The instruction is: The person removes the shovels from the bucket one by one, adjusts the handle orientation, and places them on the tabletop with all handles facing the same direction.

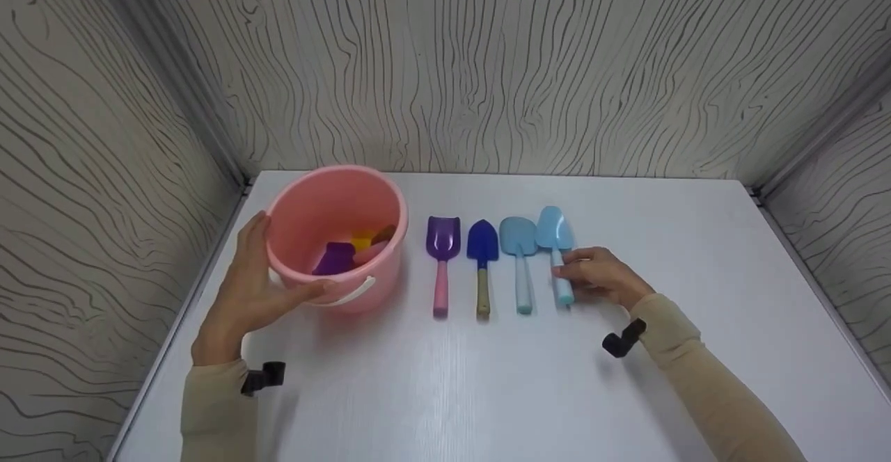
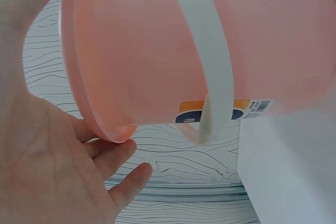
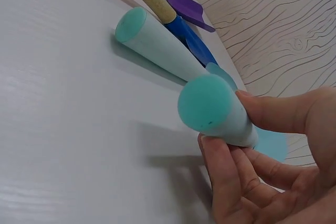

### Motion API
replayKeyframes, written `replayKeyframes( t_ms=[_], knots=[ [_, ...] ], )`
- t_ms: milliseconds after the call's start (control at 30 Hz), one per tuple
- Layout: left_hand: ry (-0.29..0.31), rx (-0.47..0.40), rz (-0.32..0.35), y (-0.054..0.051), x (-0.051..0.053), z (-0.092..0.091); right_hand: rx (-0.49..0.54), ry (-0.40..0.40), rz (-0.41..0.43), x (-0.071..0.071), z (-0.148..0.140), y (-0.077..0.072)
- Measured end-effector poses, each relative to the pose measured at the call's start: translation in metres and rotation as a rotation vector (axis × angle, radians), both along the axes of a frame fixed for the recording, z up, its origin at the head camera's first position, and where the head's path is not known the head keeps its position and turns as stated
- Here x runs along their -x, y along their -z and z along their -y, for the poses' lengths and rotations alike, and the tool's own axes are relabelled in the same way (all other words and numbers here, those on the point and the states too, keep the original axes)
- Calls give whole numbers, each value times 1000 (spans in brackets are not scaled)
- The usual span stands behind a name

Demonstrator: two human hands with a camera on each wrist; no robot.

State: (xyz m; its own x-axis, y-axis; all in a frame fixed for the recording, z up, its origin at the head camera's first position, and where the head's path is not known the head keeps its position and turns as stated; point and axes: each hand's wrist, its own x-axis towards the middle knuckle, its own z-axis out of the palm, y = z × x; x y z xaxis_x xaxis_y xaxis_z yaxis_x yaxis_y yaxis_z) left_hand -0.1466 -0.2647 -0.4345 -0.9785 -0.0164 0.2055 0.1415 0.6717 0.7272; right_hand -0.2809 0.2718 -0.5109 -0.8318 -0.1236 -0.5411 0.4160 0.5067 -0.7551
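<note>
My right hand (image 1: 600,272) pinches the handle of a light blue toy shovel (image 1: 555,229) between thumb and fingers. In the right wrist view the round turquoise end of that handle (image 3: 205,103) faces the camera, raised a little over the surface. My left hand (image 1: 261,288) holds a pink bucket (image 1: 372,288) at its rim, thumb on the near side and fingers on the left side. Inside the bucket lie a purple piece (image 1: 335,259), a yellow piece (image 1: 362,240) and other partly hidden pieces. The bucket's white handle (image 2: 207,40) hangs down its side.
Left of the held shovel lie a second light blue shovel (image 1: 518,236), a dark blue shovel (image 1: 482,243) with a tan handle, and a purple shovel (image 1: 443,239) with a pink handle. They rest on a white table (image 1: 445,385) between wood-patterned walls (image 1: 487,65).
</note>
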Motion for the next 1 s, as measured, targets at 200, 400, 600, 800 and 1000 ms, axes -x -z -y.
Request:
replayKeyframes(
  t_ms=[200, 400, 600, 800, 1000],
  knots=[
    [-9, -7, 4, -2, -1, -1, -22, -1, -5, -1, -2, -1],
    [-14, -11, 2, -1, -2, -3, -10, 17, 5, -3, -6, -1],
    [-14, -10, 1, -2, -3, -3, -53, 0, 9, -4, -8, -2],
    [-4, -12, -17, -2, -1, -2, -67, -7, 15, -5, -10, -4],
    [4, -7, -33, 0, 1, -2, -72, -11, 15, -5, -14, -2]
  ],
)
